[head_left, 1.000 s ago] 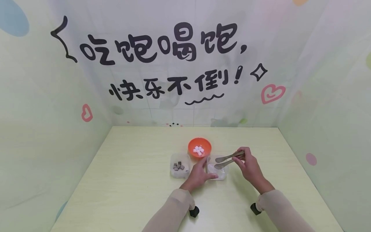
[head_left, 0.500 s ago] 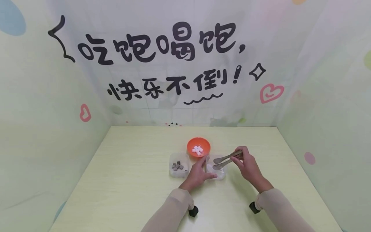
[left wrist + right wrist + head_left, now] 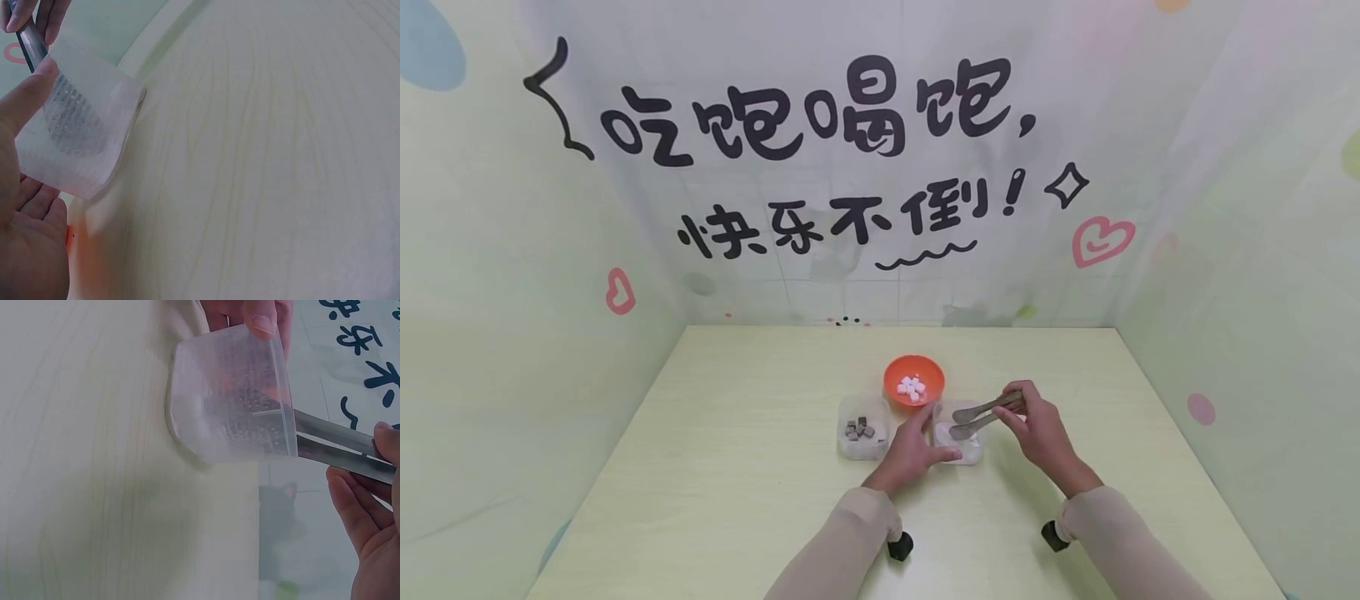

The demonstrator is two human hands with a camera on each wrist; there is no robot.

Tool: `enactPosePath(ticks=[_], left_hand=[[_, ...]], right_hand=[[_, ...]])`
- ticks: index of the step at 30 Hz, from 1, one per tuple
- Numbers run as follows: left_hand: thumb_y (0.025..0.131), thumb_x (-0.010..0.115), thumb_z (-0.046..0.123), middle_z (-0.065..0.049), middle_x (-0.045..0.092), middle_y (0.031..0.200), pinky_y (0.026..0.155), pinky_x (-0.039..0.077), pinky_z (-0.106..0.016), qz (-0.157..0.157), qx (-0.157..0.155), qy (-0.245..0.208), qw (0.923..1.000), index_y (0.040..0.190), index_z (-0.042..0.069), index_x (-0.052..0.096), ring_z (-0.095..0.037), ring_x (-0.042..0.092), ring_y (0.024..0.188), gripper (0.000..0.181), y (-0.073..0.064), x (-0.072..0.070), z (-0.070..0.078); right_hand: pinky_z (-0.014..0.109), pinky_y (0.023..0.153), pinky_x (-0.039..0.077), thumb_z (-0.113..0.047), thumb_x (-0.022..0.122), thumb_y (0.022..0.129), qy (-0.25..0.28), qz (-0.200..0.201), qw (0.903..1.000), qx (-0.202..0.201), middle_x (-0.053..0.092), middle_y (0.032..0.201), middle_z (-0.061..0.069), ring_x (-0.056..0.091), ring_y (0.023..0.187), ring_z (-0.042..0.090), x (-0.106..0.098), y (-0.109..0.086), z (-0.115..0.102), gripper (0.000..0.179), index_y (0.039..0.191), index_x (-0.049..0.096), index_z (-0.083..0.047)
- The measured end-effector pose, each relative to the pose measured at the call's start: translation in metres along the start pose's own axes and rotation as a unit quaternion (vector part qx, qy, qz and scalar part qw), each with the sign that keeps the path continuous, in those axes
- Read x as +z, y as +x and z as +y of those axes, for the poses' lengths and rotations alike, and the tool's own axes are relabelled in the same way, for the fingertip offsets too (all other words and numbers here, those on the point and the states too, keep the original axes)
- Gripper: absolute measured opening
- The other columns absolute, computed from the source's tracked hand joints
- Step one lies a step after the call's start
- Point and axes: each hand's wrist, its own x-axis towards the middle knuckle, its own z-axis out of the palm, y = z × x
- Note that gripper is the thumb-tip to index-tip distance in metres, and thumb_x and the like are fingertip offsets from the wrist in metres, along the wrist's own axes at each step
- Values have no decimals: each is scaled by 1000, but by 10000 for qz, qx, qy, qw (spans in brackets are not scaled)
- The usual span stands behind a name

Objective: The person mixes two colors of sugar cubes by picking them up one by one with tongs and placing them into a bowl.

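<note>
My right hand (image 3: pixel 1041 429) holds metal tongs (image 3: pixel 983 410) by the handle, their two arms spread apart. The perforated ends reach down into a clear plastic container (image 3: pixel 968 455) with something whitish at its bottom. My left hand (image 3: pixel 912 454) grips this container from the left, thumb at the near side and fingers round toward the back. In the right wrist view, the dotted tong ends show blurred through the container wall (image 3: pixel 190 406). Just behind stands an orange bowl (image 3: pixel 913 363) with several white cubes (image 3: pixel 912 388) in it.
To the left of my left hand sits a second clear container (image 3: pixel 859 452) holding several grey-brown cubes (image 3: pixel 861 429). All stand on a pale wood-grain table (image 3: pixel 737 467). Printed walls (image 3: pixel 1015 292) close it in at the back and both sides.
My right hand and the tongs have shifted slightly left, and the tong arms look a little closer together. The left hand stays on the container.
</note>
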Motion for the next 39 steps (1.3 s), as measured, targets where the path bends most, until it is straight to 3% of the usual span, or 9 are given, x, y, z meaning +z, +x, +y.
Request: enactPosePath(ticks=[7,27,39], left_hand=[[74,86,29,0,40,152,112,30,-42,-21,40,-21,10000,153,18,32,-20,34,140,97,0,0,0],[74,86,29,-3,39,152,112,31,-42,2,74,-64,10000,153,17,32,-22,34,140,97,0,-1,2],[73,86,29,-2,39,152,113,30,-40,1,32,29,10000,153,17,31,-21,33,140,97,-1,-1,3]], right_hand=[[45,69,57,-2,73,84,110,12,9997,206,72,86,8,70,78,27,-2,2,0,25,103,57,-2],[44,73,56,-5,70,89,94,-134,9982,569,70,87,5,67,79,23,-2,4,2,21,103,55,-4],[25,59,54,0,73,85,392,398,9977,372,70,82,8,66,71,15,-6,6,1,21,99,57,-2]])
